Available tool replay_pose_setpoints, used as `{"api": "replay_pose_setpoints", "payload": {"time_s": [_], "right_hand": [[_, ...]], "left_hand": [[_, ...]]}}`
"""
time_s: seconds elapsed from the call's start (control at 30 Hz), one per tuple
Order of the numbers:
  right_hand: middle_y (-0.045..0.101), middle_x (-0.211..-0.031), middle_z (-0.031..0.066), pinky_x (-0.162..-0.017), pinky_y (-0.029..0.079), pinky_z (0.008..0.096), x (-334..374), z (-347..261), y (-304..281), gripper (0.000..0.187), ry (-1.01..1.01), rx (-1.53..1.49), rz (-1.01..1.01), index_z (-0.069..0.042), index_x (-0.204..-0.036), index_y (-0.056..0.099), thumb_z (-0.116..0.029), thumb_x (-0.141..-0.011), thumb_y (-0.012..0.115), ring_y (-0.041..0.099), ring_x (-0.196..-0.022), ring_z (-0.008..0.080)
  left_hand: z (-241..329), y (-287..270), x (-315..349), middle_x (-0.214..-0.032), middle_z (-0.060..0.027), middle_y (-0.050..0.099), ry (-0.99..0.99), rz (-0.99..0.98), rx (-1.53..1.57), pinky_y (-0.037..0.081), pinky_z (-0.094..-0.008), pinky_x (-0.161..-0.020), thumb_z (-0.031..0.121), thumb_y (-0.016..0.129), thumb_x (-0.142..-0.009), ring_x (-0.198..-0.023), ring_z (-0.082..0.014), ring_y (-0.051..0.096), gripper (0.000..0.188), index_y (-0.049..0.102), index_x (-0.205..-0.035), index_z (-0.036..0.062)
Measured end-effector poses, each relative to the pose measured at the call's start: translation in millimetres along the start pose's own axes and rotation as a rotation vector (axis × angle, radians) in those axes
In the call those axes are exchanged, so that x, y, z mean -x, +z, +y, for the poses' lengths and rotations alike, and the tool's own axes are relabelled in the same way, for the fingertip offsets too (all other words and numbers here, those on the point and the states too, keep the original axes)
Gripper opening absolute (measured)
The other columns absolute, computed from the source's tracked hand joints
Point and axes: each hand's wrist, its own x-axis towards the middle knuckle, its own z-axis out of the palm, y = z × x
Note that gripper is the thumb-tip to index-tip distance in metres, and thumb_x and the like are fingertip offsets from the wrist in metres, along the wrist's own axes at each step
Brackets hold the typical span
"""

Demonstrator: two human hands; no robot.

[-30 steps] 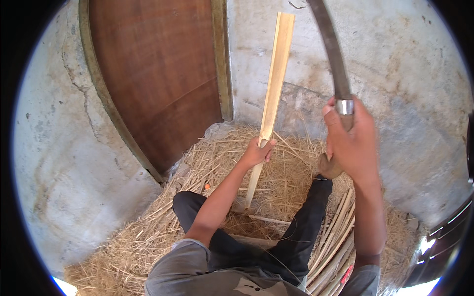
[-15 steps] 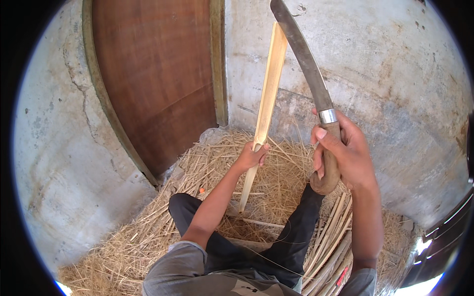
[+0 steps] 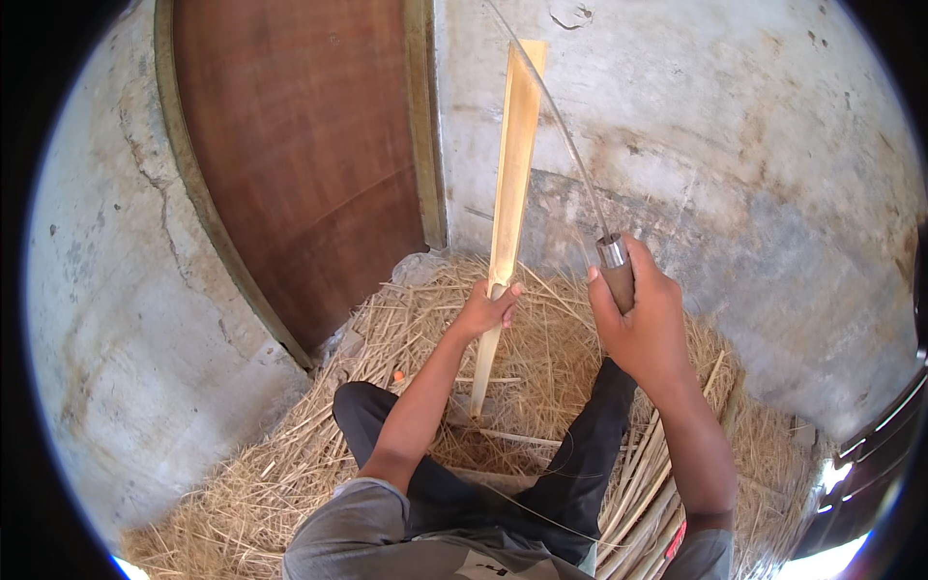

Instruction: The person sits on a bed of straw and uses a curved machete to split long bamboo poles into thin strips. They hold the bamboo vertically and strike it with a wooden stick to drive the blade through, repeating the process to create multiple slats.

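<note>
Two bare hands are seen above a heap of dry straw. The left hand (image 3: 490, 307) is closed around a long, pale, flat split-bamboo strip (image 3: 512, 164), which is held nearly upright, its lower end resting in the straw below the hand and its upper end rising well above it. The right hand (image 3: 643, 324), just to the right, is wrapped tightly around the brown wooden handle of a long curved steel blade (image 3: 565, 145); the blade is seen edge-on, rising from the hand and meeting the top of the strip. Beneath both hands, dark-trousered legs (image 3: 580, 454) are spread over the yellow straw bedding (image 3: 290, 464). More pale bamboo strips (image 3: 648, 503) lie below the right forearm. Beyond the hands stand a brown wooden door (image 3: 300, 145) and a stained grey concrete wall (image 3: 754, 145).
</note>
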Motion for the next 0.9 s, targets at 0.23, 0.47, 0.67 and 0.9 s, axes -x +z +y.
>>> {"api": "replay_pose_setpoints", "payload": {"time_s": [0.23, 0.47, 0.67, 0.9], "right_hand": [[0.06, -0.071, 0.0032, -0.042, 0.041, 0.0257, -14.2, -23.2, -13.8, 0.027, 0.419, -0.616, -0.116, 0.0, -0.115, 0.057, -0.018, -0.095, 0.062, 0.054, -0.045, 0.0092], [0.058, -0.067, 0.0021, -0.039, 0.039, 0.0252, -10.5, -25.7, -13.4, 0.028, 0.389, -0.612, -0.119, 0.002, -0.115, 0.056, -0.017, -0.096, 0.061, 0.052, -0.041, 0.0082], [0.058, -0.065, 0.0028, -0.038, 0.04, 0.0258, -12.3, -32.9, -14.7, 0.028, 0.443, -0.678, -0.173, 0.003, -0.115, 0.056, -0.016, -0.096, 0.061, 0.052, -0.041, 0.0087], [0.058, -0.065, 0.004, -0.038, 0.04, 0.0265, -11.3, -38.8, -18.7, 0.027, 0.397, -0.65, -0.145, 0.003, -0.114, 0.056, -0.017, -0.095, 0.06, 0.052, -0.041, 0.0096]], "left_hand": [[-7.0, -3.4, 0.7, -0.055, 0.0004, 0.049, 0.022, -0.004, 0.058, 0.044, -0.0271, -0.045, 0.041, 0.065, -0.095, -0.047, -0.0098, 0.05, 0.042, 0.051, -0.075, 0.007], [-0.7, 1.0, 2.0, -0.057, -0.0004, 0.049, 0.025, 0.01, -0.008, 0.042, -0.0271, -0.046, 0.03, 0.06, -0.1, -0.048, -0.0103, 0.049, 0.033, 0.05, -0.08, 0.0065], [-3.1, 4.5, 1.1, -0.057, -0.0007, 0.049, 0.03, 0.017, 0.031, 0.042, -0.0271, -0.046, 0.029, 0.059, -0.1, -0.047, -0.0106, 0.049, 0.033, 0.05, -0.078, 0.0065], [-4.7, 3.7, 0.8, -0.055, -0.0004, 0.049, 0.058, 0.023, 0.02, 0.043, -0.027, -0.045, 0.043, 0.066, -0.094, -0.047, -0.0093, 0.048, 0.044, 0.051, -0.074, 0.007]]}}
